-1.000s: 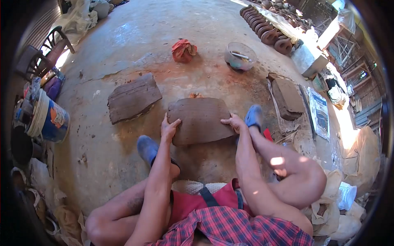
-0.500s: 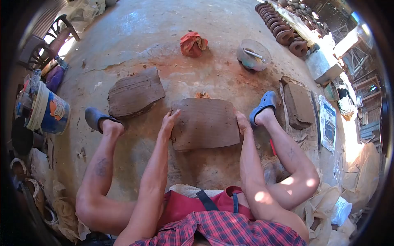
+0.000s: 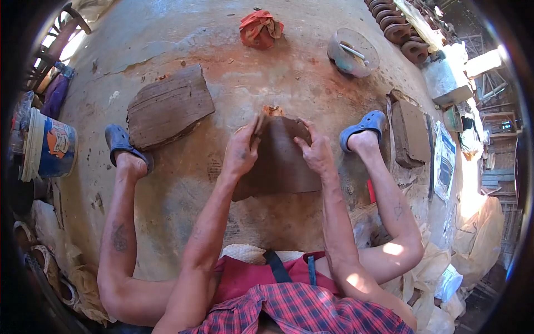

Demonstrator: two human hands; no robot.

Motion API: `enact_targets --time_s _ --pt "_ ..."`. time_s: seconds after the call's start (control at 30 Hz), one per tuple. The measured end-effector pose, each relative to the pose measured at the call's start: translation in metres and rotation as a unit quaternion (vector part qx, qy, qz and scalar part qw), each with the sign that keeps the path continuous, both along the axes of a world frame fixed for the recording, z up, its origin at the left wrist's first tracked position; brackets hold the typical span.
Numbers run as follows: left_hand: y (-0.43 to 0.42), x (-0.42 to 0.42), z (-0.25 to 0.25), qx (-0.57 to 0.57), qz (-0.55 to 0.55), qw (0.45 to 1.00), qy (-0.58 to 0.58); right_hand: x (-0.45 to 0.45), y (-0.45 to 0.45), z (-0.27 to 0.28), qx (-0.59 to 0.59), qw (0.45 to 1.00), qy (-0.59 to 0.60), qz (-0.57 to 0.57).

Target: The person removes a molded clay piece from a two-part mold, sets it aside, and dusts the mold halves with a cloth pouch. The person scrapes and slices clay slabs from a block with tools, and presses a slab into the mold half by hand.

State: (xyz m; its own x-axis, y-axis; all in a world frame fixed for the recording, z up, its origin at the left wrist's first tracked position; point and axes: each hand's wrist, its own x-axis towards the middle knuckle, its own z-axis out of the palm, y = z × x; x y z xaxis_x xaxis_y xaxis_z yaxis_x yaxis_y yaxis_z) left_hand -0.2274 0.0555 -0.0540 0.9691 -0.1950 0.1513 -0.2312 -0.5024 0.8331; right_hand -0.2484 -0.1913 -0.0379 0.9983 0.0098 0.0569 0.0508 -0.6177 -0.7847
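A brown clay slab (image 3: 281,164) lies on the floor between my feet. My left hand (image 3: 243,146) is at the slab's upper left, its fingers held together and partly blurred. At the upper right edge, my right hand (image 3: 317,149) grips the slab between thumb and fingers. Just beyond the slab is a small orange-brown lump (image 3: 272,111). A second, thicker clay slab (image 3: 169,106) rests on the floor to the left, beside my left shoe.
A red crumpled bundle (image 3: 260,29) and a round bowl (image 3: 352,53) with a white-handled tool stand farther ahead. A clay block (image 3: 410,133) sits at the right, a white and blue bucket (image 3: 51,143) at the left. Curved clay pieces (image 3: 396,25) line the upper right.
Both hands have moved from the slab's sides to its upper part and closer together. My left foot first swung outward to the left. The view has shifted, so the bundle and bowl appear higher.
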Motion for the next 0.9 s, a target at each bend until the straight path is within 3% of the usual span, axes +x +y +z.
enact_targets --time_s 0.03,0.13,0.17,0.2,0.27,0.4,0.43,0.47,0.5,0.57,0.63,0.67,0.73,0.8,0.87,0.9 --pt "0.003 0.005 0.007 -0.008 0.017 0.992 0.123 0.004 -0.003 -0.006 -0.02 1.0 -0.001 -0.021" --pt "0.023 0.011 -0.03 -0.092 0.03 0.99 0.104 0.005 -0.012 -0.009 -0.032 0.998 -0.005 -0.061" --pt "0.03 0.012 -0.05 -0.187 0.001 0.974 0.128 0.0 -0.015 -0.009 -0.022 0.996 0.0 -0.084" --pt "0.036 0.007 -0.047 -0.188 0.004 0.974 0.13 -0.003 -0.019 -0.013 -0.022 0.997 0.002 -0.08" --pt "0.046 -0.006 -0.041 -0.221 0.004 0.971 0.09 -0.012 -0.031 -0.024 0.118 0.991 0.008 -0.066" --pt "0.052 -0.029 -0.066 -0.328 -0.012 0.924 0.197 -0.039 -0.05 -0.063 0.247 0.967 0.04 -0.048" --pt "0.049 -0.028 -0.067 -0.255 0.017 0.951 0.172 -0.046 -0.042 -0.065 0.154 0.986 0.004 -0.071" --pt "0.045 -0.027 -0.067 -0.255 0.019 0.951 0.175 -0.05 -0.038 -0.065 0.057 0.994 -0.031 -0.093" --pt "0.039 -0.03 -0.063 -0.111 0.045 0.989 0.085 -0.052 -0.036 -0.058 0.056 0.994 -0.024 -0.093" --pt "0.021 -0.034 -0.045 0.039 0.066 0.997 -0.006 -0.05 -0.027 -0.033 0.035 0.997 0.005 -0.063" --pt "0.002 -0.039 -0.02 -0.087 0.039 0.995 0.033 -0.052 -0.019 -0.024 0.033 0.996 0.029 -0.074" --pt "0.001 -0.038 -0.009 -0.089 0.038 0.995 0.034 -0.052 -0.018 -0.022 0.027 0.995 0.047 -0.083" --pt "-0.002 -0.039 0.003 -0.17 0.092 0.966 0.172 -0.051 -0.023 -0.029 0.032 0.991 0.071 -0.107" --pt "0.001 -0.036 -0.011 -0.172 0.102 0.972 0.125 -0.048 -0.025 -0.034 0.038 0.987 0.089 -0.129" --pt "0.007 -0.035 -0.012 -0.166 0.091 0.971 0.145 -0.045 -0.018 -0.041 -0.19 0.968 -0.048 -0.156" --pt "0.007 -0.036 -0.016 -0.163 0.093 0.971 0.15 -0.043 -0.005 -0.029 -0.188 0.969 -0.043 -0.155"
